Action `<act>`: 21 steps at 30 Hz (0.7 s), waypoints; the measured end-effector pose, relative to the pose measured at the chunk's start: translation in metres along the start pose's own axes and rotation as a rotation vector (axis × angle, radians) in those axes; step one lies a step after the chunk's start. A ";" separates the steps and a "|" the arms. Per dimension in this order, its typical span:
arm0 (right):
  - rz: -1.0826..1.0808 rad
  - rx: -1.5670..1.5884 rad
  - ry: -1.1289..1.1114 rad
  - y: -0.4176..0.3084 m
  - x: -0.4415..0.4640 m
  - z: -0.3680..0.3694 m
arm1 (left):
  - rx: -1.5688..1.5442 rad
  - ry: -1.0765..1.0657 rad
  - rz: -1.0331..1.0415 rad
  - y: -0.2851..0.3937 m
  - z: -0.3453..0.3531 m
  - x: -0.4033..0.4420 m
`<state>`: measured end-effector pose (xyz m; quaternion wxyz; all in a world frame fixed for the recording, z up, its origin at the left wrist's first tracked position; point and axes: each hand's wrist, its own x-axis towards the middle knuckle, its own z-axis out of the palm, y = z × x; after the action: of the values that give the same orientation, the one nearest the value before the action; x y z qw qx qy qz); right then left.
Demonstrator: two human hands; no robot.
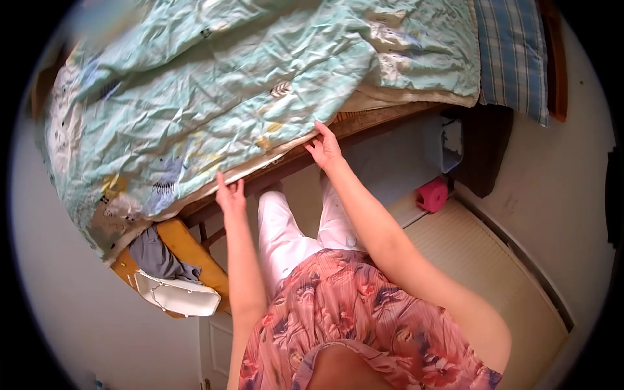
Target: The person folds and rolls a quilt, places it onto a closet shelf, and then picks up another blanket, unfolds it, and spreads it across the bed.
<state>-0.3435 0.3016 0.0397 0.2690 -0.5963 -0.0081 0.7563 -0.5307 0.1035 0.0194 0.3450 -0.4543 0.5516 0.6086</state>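
A crumpled mint-green printed quilt with a pale underside covers the bed. At its near edge, my left hand touches the border with its fingers stretched out and apart. Farther right along the same edge is my right hand, its index finger extended against the quilt and its thumb spread away. Neither hand visibly closes around the cloth. Beneath the quilt, the brown bed frame shows along the side.
A blue plaid pillow lies at the right end. To the lower left, a yellow-brown surface bears a grey cloth and a white tray-like item. A pink roll and a bluish bin sit by the bed's underside.
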 end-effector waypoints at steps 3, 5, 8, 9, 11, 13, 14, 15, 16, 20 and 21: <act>-0.077 0.142 0.096 -0.032 0.013 -0.024 | -0.068 -0.163 -0.153 -0.052 0.044 -0.020; -0.164 0.172 0.163 -0.066 0.023 -0.045 | -0.068 -0.139 -0.186 -0.087 0.079 -0.039; -0.227 0.171 0.223 -0.125 0.038 -0.062 | -0.048 -0.203 -0.244 -0.125 0.121 -0.067; -0.216 0.195 0.242 -0.144 0.045 -0.063 | -0.099 -0.212 -0.270 -0.135 0.130 -0.068; -0.177 0.312 0.252 -0.181 0.057 -0.065 | -0.153 -0.164 -0.133 -0.150 0.142 -0.080; -0.386 0.229 0.290 -0.211 0.072 -0.080 | -0.190 -0.130 -0.005 -0.151 0.138 -0.094; -0.613 0.084 0.349 -0.227 0.079 -0.092 | -0.190 -0.119 0.051 -0.147 0.133 -0.100; -0.760 -0.123 0.339 -0.251 0.062 -0.100 | -0.119 -0.036 0.108 -0.143 0.132 -0.113; -0.904 -0.338 0.329 -0.274 0.041 -0.109 | 0.002 0.074 0.146 -0.145 0.123 -0.109; -0.508 -0.759 0.562 -0.304 0.041 -0.184 | 0.313 0.104 0.051 -0.171 0.104 -0.090; -0.418 -0.784 0.546 -0.312 0.050 -0.196 | 0.310 0.092 -0.008 -0.173 0.108 -0.091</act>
<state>-0.0488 0.5285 0.0420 0.1631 -0.8135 -0.3390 0.4434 -0.3582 0.2434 0.0397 0.3876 -0.4251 0.6523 0.4935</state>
